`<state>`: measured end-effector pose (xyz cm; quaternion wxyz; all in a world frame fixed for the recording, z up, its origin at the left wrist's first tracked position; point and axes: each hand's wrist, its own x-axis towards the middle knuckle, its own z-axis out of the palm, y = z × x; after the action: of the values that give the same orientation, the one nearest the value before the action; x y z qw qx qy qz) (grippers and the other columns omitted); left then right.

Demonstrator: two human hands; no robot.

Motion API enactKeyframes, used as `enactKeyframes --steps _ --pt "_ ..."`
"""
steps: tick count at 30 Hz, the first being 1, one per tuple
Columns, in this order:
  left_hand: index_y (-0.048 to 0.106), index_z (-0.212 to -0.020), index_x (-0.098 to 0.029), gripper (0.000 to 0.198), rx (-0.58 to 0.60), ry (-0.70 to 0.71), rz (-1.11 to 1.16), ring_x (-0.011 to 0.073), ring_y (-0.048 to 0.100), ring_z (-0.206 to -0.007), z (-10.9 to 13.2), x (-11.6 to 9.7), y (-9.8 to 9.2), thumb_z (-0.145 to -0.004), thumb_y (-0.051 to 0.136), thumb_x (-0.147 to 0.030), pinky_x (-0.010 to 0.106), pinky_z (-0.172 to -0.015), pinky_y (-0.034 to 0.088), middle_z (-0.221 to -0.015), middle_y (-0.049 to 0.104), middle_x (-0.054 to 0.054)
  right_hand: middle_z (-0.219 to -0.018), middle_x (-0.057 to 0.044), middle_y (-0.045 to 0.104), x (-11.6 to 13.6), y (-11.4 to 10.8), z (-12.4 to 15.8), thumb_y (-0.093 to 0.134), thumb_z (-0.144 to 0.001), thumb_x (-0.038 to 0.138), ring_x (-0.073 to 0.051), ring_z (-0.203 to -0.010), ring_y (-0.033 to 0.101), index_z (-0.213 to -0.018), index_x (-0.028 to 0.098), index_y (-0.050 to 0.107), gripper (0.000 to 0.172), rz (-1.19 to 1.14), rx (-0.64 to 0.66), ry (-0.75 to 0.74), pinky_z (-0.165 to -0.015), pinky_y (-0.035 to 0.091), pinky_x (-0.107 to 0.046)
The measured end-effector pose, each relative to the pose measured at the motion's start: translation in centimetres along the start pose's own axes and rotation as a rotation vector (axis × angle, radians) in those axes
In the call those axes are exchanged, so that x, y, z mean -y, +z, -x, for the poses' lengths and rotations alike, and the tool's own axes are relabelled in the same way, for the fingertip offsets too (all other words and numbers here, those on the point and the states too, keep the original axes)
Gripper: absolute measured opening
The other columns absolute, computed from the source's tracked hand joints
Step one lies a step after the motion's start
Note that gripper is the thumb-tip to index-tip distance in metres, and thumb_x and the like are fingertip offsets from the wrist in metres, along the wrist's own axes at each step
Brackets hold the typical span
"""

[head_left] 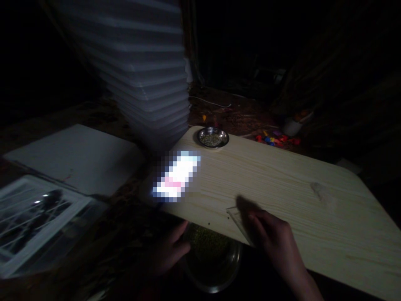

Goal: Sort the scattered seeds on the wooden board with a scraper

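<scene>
In the dim head view, my right hand [277, 234] is closed at the near edge of the wooden table. Its fingers grip a thin, flat, pale card-like piece [239, 223], whose lower edge lies against the tabletop; its exact kind is unclear. A few dark specks lie just left of that piece. My left hand [175, 246] has thumb and fingers apart beside the left rim of a large metal bowl [214, 288], below the table edge. Small greenish grains [208, 244] fill part of this bowl. On the far corner stands a small metal dish [213, 138] with pale grains in it.
A bright, pixelated phone-like screen [177, 177] is at the table's [282, 184] left edge. Left of it are a white board [75, 159] and a white rack-like container [34, 225]. Pale pleated material [150, 75] hangs behind. Colourful small pieces [277, 139] and a white bucket [293, 126] lie beyond.
</scene>
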<state>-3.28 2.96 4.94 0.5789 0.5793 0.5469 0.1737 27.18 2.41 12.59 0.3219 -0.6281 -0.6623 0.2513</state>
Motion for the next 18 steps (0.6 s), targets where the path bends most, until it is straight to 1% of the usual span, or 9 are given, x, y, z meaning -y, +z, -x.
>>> enactKeyframes --steps 2,3,6,8,11,14,16,18 --pt "0.031 -0.152 0.003 0.083 -0.003 -0.009 0.009 0.0343 0.030 -0.148 0.1 -0.1 -0.1 -0.080 0.046 -0.037 0.050 -0.121 0.025 -0.160 0.025 0.022 -0.107 -0.008 0.080 0.7 0.8 0.1 0.052 -0.098 0.037 -0.026 -0.095 0.076 -0.105 0.022 0.077 0.030 -0.030 0.043 -0.025 -0.085 0.061 -0.037" --pt "0.031 -0.152 0.003 0.085 -0.012 -0.023 0.005 0.0353 0.029 -0.148 0.2 -0.1 -0.2 -0.079 0.046 -0.037 0.052 -0.121 0.025 -0.160 0.026 0.022 -0.106 -0.007 0.080 1.1 1.2 0.2 0.052 -0.098 0.036 -0.025 -0.094 0.076 -0.104 0.023 0.077 0.029 -0.045 0.068 -0.035 -0.084 0.061 -0.036" --pt "0.033 -0.151 0.003 0.087 -0.037 -0.044 -0.021 0.0376 0.029 -0.148 0.4 -0.2 -0.5 -0.076 0.046 -0.039 0.054 -0.122 0.022 -0.160 0.029 0.021 -0.100 -0.005 0.081 1.8 2.3 0.9 0.054 -0.097 0.033 -0.023 -0.088 0.077 -0.100 0.025 0.078 0.026 -0.086 0.150 -0.073 -0.080 0.061 -0.033" --pt "0.035 -0.151 0.001 0.086 -0.036 -0.044 -0.026 0.0378 0.030 -0.147 0.5 -0.2 -0.6 -0.076 0.046 -0.040 0.053 -0.122 0.023 -0.159 0.031 0.020 -0.098 -0.003 0.081 1.9 2.5 1.4 0.055 -0.097 0.031 -0.022 -0.086 0.077 -0.099 0.026 0.079 0.024 -0.096 0.165 -0.082 -0.079 0.061 -0.031" --pt "0.035 -0.151 0.000 0.088 -0.028 -0.056 -0.022 0.0365 0.032 -0.146 0.5 -0.3 -0.7 -0.075 0.048 -0.042 0.050 -0.121 0.026 -0.159 0.032 0.019 -0.100 -0.004 0.081 1.4 1.9 1.7 0.056 -0.096 0.034 -0.022 -0.088 0.077 -0.100 0.026 0.079 0.025 -0.074 0.105 -0.047 -0.079 0.061 -0.030" --pt "0.033 -0.152 0.002 0.089 -0.003 -0.006 0.009 0.0356 0.033 -0.146 0.3 -0.4 -0.1 -0.076 0.047 -0.041 0.048 -0.122 0.026 -0.160 0.029 0.020 -0.102 -0.005 0.081 0.3 0.2 1.5 0.057 -0.096 0.040 -0.024 -0.091 0.077 -0.100 0.025 0.079 0.028 -0.024 0.024 0.004 -0.080 0.061 -0.031" --pt "0.034 -0.154 -0.004 0.085 0.028 0.024 -0.028 0.0351 0.030 -0.148 0.2 -0.2 0.6 -0.078 0.047 -0.040 0.050 -0.123 0.021 -0.161 0.030 0.016 -0.103 -0.006 0.081 -0.6 -1.0 1.2 0.056 -0.095 0.044 -0.025 -0.093 0.077 -0.099 0.024 0.079 0.030 0.018 -0.049 0.040 -0.081 0.061 -0.032" --pt "0.037 -0.155 -0.015 0.078 0.063 0.027 -0.118 0.0350 0.027 -0.149 0.1 0.0 1.3 -0.082 0.048 -0.039 0.054 -0.124 0.016 -0.161 0.032 0.009 -0.102 -0.007 0.081 -1.5 -1.9 1.2 0.056 -0.094 0.046 -0.026 -0.092 0.077 -0.099 0.022 0.078 0.033 0.057 -0.114 0.073 -0.080 0.061 -0.033"
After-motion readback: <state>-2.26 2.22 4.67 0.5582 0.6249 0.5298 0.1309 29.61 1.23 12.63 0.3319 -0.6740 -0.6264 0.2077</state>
